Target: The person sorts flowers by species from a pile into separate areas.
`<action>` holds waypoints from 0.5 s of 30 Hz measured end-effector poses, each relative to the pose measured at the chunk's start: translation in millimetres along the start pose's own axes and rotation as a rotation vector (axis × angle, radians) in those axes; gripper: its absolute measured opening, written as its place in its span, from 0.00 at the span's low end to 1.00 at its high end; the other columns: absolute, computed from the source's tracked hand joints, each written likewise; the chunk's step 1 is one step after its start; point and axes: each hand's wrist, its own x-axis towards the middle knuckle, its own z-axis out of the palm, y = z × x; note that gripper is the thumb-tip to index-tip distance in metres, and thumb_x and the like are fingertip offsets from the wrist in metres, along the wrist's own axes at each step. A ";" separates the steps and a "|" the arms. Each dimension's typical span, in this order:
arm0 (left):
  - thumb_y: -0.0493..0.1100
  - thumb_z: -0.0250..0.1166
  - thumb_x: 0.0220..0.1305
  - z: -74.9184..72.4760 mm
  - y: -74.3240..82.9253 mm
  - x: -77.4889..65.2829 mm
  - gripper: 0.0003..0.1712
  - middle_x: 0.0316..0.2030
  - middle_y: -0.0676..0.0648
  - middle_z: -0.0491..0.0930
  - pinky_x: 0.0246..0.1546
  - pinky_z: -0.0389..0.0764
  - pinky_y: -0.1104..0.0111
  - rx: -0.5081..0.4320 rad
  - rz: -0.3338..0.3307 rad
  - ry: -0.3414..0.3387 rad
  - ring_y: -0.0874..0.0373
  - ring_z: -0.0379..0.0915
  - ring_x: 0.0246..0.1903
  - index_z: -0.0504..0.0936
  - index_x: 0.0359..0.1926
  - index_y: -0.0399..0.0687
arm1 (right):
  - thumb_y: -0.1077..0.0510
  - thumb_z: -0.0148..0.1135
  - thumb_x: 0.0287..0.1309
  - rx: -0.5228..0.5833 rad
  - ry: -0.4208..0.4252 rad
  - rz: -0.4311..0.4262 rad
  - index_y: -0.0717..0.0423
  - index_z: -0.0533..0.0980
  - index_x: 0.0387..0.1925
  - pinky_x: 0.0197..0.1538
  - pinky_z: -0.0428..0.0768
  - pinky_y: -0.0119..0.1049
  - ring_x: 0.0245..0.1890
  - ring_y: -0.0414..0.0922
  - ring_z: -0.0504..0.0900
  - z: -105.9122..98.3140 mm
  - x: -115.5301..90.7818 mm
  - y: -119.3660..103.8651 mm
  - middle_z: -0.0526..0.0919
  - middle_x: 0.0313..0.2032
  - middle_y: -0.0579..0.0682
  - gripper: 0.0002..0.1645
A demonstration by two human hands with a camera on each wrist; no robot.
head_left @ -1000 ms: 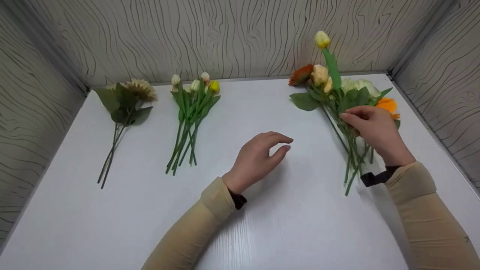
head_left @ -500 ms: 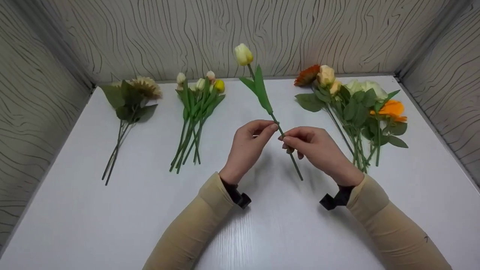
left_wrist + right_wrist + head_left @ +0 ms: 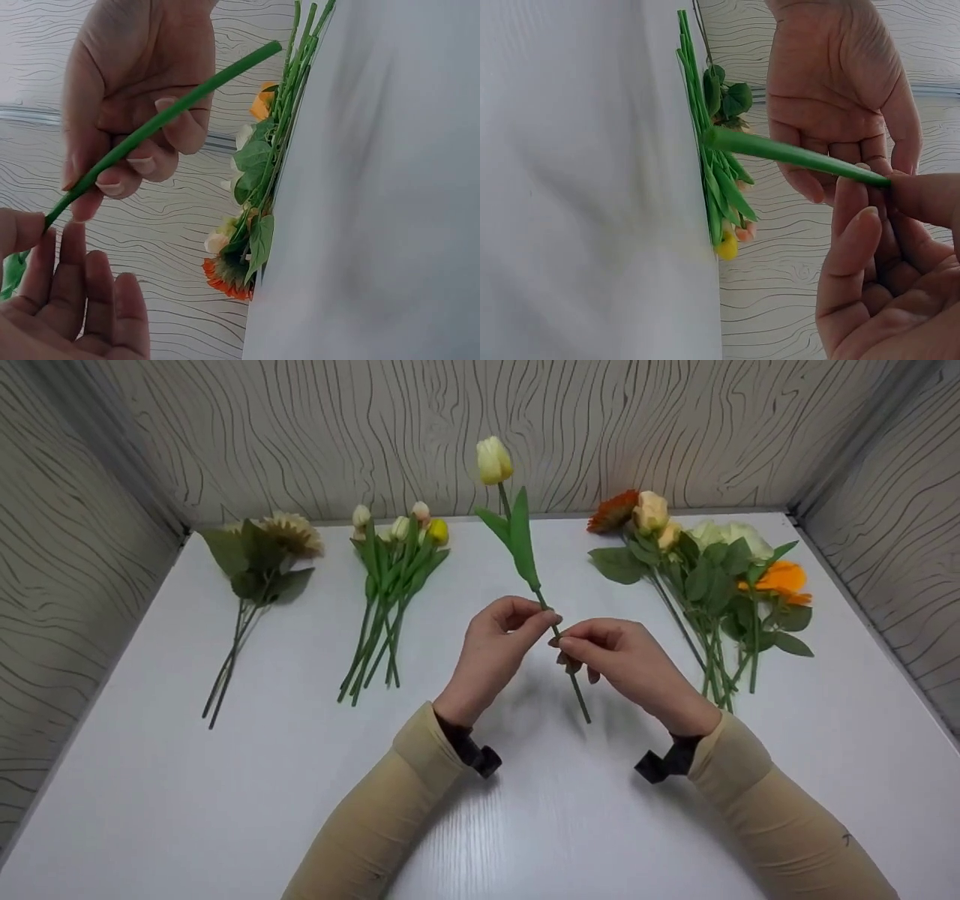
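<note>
A pale yellow tulip (image 3: 494,460) on a green stem is held up over the middle of the table, its bloom leaning slightly left. My left hand (image 3: 495,649) pinches the stem below the leaves between thumb and fingers. Just beneath, my right hand (image 3: 630,667) pinches the same stem, the two sets of fingertips close together. The lower stem (image 3: 180,109) sticks out past the right hand's fingers in the left wrist view. From the right wrist view, the cut stem end (image 3: 720,139) points toward the camera.
A bunch of tulips (image 3: 390,562) lies at the back, left of centre. Farther left lie cream flowers (image 3: 289,536) with dark leaves. At the back right is a mixed bunch (image 3: 705,570) with an orange bloom (image 3: 780,579). Patterned walls (image 3: 450,427) enclose the white table (image 3: 187,802).
My right hand has brought the tulip from the right bunch to the middle, where my left hand has taken hold of its stem too. Over the last half second the tulip has tilted slightly more upright.
</note>
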 end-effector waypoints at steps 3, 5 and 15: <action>0.47 0.67 0.72 -5.7 0.6 2.2 0.10 0.42 0.49 0.87 0.53 0.79 0.56 -0.035 0.027 0.005 0.52 0.80 0.47 0.82 0.47 0.46 | 0.41 0.64 0.69 0.004 0.006 -0.009 0.52 0.85 0.47 0.35 0.81 0.40 0.41 0.60 0.81 -2.4 0.6 -0.2 0.85 0.41 0.61 0.21; 0.45 0.65 0.73 -11.8 0.0 4.9 0.10 0.41 0.47 0.87 0.50 0.82 0.58 -0.042 0.033 0.015 0.50 0.82 0.45 0.81 0.47 0.43 | 0.41 0.64 0.69 0.013 0.016 -0.014 0.53 0.84 0.48 0.35 0.81 0.39 0.41 0.57 0.82 -5.3 1.5 0.5 0.85 0.41 0.62 0.21; 0.41 0.64 0.72 -71.4 0.4 27.8 0.13 0.42 0.40 0.83 0.41 0.86 0.60 0.203 -0.095 0.063 0.50 0.83 0.39 0.80 0.52 0.38 | 0.44 0.62 0.72 0.045 0.081 0.002 0.58 0.82 0.51 0.37 0.82 0.34 0.42 0.51 0.83 -28.4 8.5 12.8 0.85 0.44 0.59 0.22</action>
